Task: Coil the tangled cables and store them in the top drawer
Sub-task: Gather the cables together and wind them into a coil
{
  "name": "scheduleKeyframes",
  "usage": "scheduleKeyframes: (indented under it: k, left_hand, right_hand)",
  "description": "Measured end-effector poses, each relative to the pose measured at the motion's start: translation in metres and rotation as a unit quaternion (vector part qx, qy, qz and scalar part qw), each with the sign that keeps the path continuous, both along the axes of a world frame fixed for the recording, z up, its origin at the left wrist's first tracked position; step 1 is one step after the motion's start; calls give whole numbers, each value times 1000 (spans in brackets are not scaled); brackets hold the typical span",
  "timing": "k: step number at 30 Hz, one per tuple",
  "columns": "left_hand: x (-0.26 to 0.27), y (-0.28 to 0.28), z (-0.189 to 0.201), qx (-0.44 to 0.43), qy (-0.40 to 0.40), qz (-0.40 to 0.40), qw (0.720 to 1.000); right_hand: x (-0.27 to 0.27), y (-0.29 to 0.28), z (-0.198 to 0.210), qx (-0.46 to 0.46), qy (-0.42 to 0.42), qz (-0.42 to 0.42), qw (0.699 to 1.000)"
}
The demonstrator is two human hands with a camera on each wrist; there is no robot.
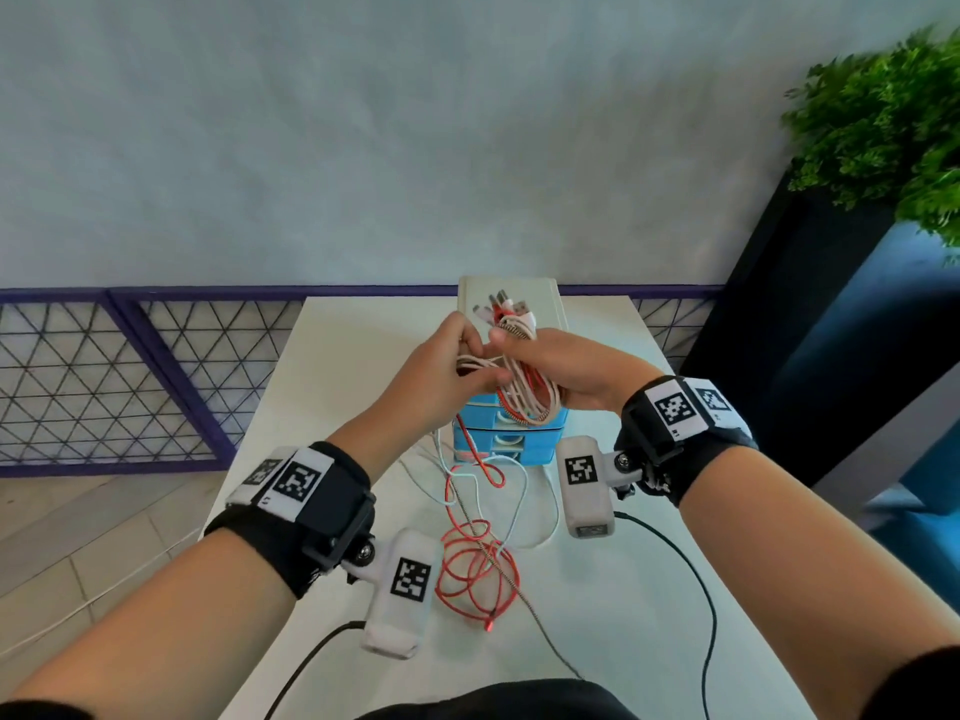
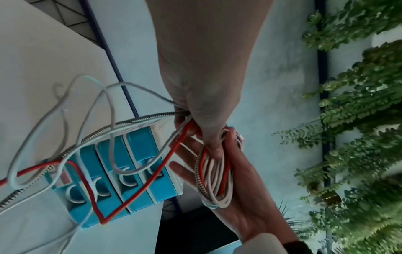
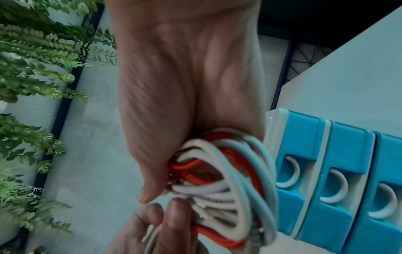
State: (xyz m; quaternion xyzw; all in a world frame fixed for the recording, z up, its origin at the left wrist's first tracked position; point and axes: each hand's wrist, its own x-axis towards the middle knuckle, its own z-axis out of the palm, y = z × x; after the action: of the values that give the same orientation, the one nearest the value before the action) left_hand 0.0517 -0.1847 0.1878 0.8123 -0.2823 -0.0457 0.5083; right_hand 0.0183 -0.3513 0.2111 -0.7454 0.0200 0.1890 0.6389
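Observation:
My right hand [image 1: 550, 356] grips a coil of white, red and braided metal cables [image 1: 524, 392] held above the blue three-drawer unit [image 1: 509, 439]. Connector ends stick up out of my fist. My left hand [image 1: 478, 356] pinches the strands that trail from the coil. In the left wrist view the left hand [image 2: 206, 111] holds those strands beside the coil [image 2: 215, 180]. The loose cable tails [image 1: 475, 569] hang down across the drawer fronts and lie tangled on the white table [image 1: 353, 366]. The top drawer [image 3: 302, 137] is closed, next to the coil [image 3: 228, 180].
The drawer unit stands at the far middle of the table, its white top [image 1: 540, 298] bare. A green plant [image 1: 893, 127] in a dark planter [image 1: 810, 330] stands at the right. A blue mesh railing [image 1: 130, 376] runs behind. Black camera wires [image 1: 701, 589] cross the table's front.

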Motion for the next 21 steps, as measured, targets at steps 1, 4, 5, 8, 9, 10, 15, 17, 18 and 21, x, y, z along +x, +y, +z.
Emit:
scheduleKeyframes:
  k: [1,4,5,8,9,10,15,17,18,21]
  left_hand:
    - [0,0,3,2,-7,-4,1000]
    - [0,0,9,14,-24,-14,1000]
    - [0,0,10,16,-27,-16,999]
    - [1,-1,13,31,-30,-18,999]
    - [2,-1,15,44,-32,-16,998]
    - [4,-1,16,59,-35,-11,998]
    - [13,1,18,71,106,-21,992]
    - [15,4,16,28,233,-68,970]
    - [17,7,16,12,287,-94,953]
    - [23,15,17,5,388,-149,909]
  right_hand:
    - [-2,1,0,4,13,13,1000]
    - [-10,4,0,53,48,49,996]
    - [-13,5,0,71,56,60,994]
    - [-16,9,-2,100,64,78,990]
    - [-15,10,-3,86,56,75,992]
    - [-14,10,-4,68,45,68,994]
    - [-4,6,-1,6,13,19,1000]
    - [-3,3,3,-9,2,10,1000]
    - [-3,2,5,-15,-3,8,1000]
    - [-3,2,6,-28,-12,4,1000]
